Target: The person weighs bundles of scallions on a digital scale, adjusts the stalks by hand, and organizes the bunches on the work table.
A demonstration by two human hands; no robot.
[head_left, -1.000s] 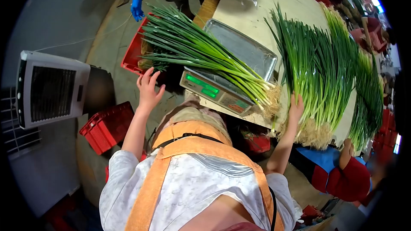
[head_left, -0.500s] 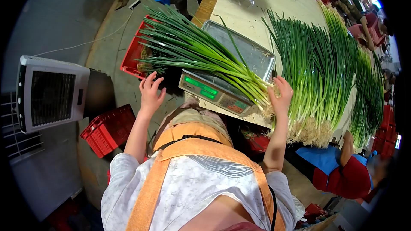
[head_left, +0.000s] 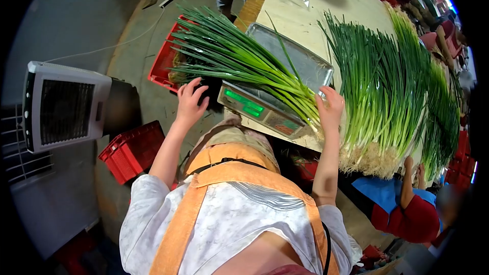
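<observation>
A bundle of green onions (head_left: 262,63) lies slantwise across the metal pan (head_left: 318,66) of a digital scale (head_left: 244,106) with a lit green display. Its leafy tops hang past the pan at the left. My left hand (head_left: 192,104) is open, fingers apart and curved, just below those leaves; whether it touches them I cannot tell. At the white root end, my right hand (head_left: 331,109) has loosely bent, parted fingers beside the stalks and partly hides the roots. Neither hand grips the bundle.
More green onions (head_left: 377,86) lie in rows on the pale table (head_left: 285,7) to the right. Red crates stand at the left, one (head_left: 162,61) under the leaf tips, another (head_left: 133,153) near a boxy appliance (head_left: 69,107). A co-worker in a red shirt (head_left: 410,214) is at lower right.
My left hand has come slightly up and right, closer to the leaves. My right hand stays by the root end. At the back, the co-worker's blue-gloved hand has left the view.
</observation>
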